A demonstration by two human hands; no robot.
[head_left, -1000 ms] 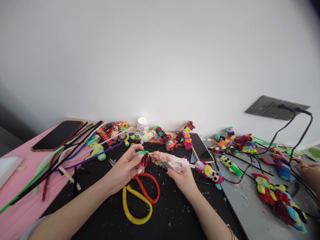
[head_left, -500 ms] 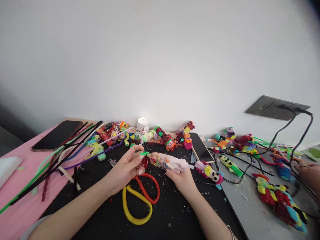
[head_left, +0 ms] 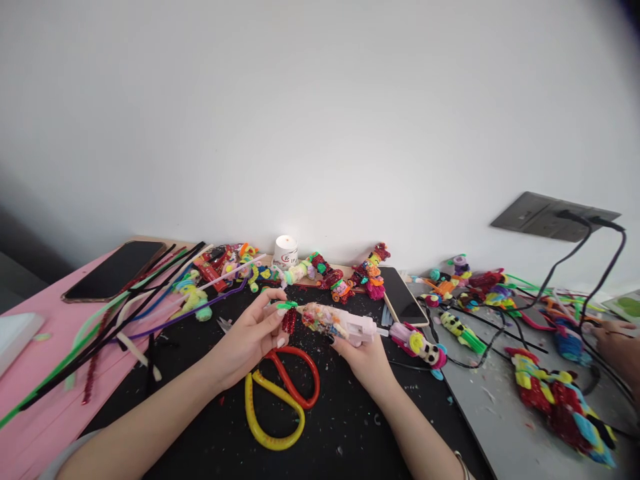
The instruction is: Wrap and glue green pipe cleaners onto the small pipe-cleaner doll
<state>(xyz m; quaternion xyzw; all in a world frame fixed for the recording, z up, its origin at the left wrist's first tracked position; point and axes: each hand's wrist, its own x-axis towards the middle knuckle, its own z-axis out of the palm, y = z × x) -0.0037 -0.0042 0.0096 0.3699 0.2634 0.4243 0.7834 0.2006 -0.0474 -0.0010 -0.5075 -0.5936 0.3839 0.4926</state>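
Observation:
My left hand pinches a small red fuzzy piece with a green top between thumb and fingers. My right hand grips a pink glue gun covered in coloured bits, its nozzle pointing left at the red piece and almost touching it. Both hands hover over a black mat. Directly below them lie scissors with one red and one yellow handle loop.
Long pipe cleaners and a phone lie on the pink surface at left. Small pipe-cleaner figures, a white candle and a second phone line the back. Cables and another person's hand are at right.
The glue gun's nozzle has shifted slightly, staying at the red piece. The other person's hand at right has moved a little.

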